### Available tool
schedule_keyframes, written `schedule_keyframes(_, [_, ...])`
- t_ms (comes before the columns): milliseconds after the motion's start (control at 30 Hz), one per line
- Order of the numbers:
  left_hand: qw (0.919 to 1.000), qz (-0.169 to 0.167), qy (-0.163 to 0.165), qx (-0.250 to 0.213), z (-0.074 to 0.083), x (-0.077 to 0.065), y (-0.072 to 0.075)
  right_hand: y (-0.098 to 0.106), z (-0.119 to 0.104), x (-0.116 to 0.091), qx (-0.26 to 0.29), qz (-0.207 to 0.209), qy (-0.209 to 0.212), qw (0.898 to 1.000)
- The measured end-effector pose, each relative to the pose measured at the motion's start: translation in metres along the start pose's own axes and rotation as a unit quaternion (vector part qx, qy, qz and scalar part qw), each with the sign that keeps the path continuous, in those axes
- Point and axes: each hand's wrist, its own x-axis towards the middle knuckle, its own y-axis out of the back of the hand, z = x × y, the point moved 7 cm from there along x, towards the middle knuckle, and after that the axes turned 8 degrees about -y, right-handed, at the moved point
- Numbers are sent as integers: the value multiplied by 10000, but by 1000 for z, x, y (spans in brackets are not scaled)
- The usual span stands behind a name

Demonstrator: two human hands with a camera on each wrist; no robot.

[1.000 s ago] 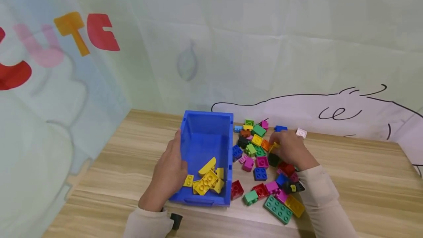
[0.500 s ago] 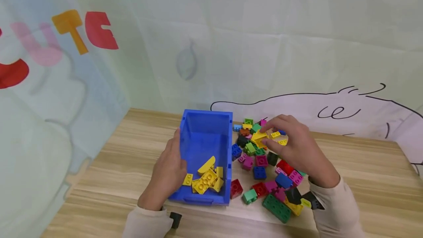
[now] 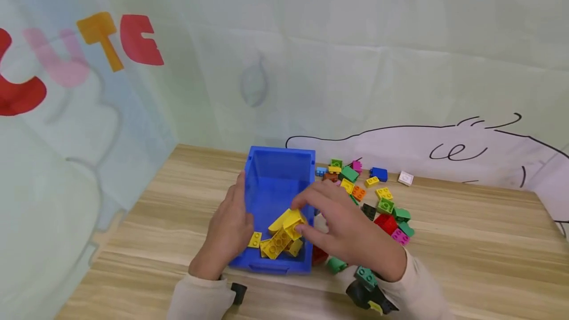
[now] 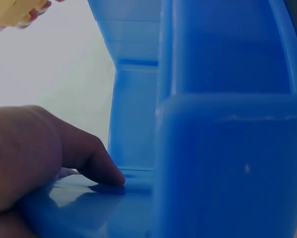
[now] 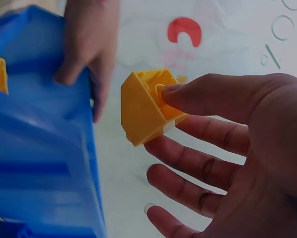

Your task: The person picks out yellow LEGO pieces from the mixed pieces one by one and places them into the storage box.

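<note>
My left hand (image 3: 226, 231) grips the left wall of a blue bin (image 3: 282, 162); in the left wrist view the thumb (image 4: 91, 156) lies on the wall's inner side. Several yellow bricks (image 3: 276, 245) lie at the bin's near end. Over them, my right hand (image 3: 351, 226) pinches a yellow sloped brick (image 3: 293, 219) between thumb and fingertips. The right wrist view shows that brick (image 5: 143, 109) tilted, its hollow underside toward the thumb and the other fingers spread. Whether it touches the bricks beneath cannot be told.
Loose bricks of many colours lie right of the bin, partly hidden by my right arm, among them a red brick (image 3: 386, 223), a blue brick (image 3: 379, 174) and a white brick (image 3: 405, 178). A printed cloth (image 3: 338, 88) hangs behind the wooden table (image 3: 489, 251).
My right hand lifted the yellow sloped brick out of the pile and carried it left and toward me, over the bin. My left hand has stayed on the bin's wall.
</note>
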Motion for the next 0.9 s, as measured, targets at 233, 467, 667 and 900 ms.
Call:
schedule_keyframes(233, [10000,-22,-23,29,1,1,0,-14,1,6,-246,-194,-173,9994])
schedule_keyframes(467, [10000,-9,6,-58,0,0,0,-7,11,3,-333,-9,-358,9988])
schedule_keyframes(667, [9999,-23,76,-71,1,0,-2,28,20,-14,-297,503,-237,9980])
schedule_keyframes(900, [9998,-96,134,-80,-1,1,-2,51,55,-52,-1175,-311,-1081,9867])
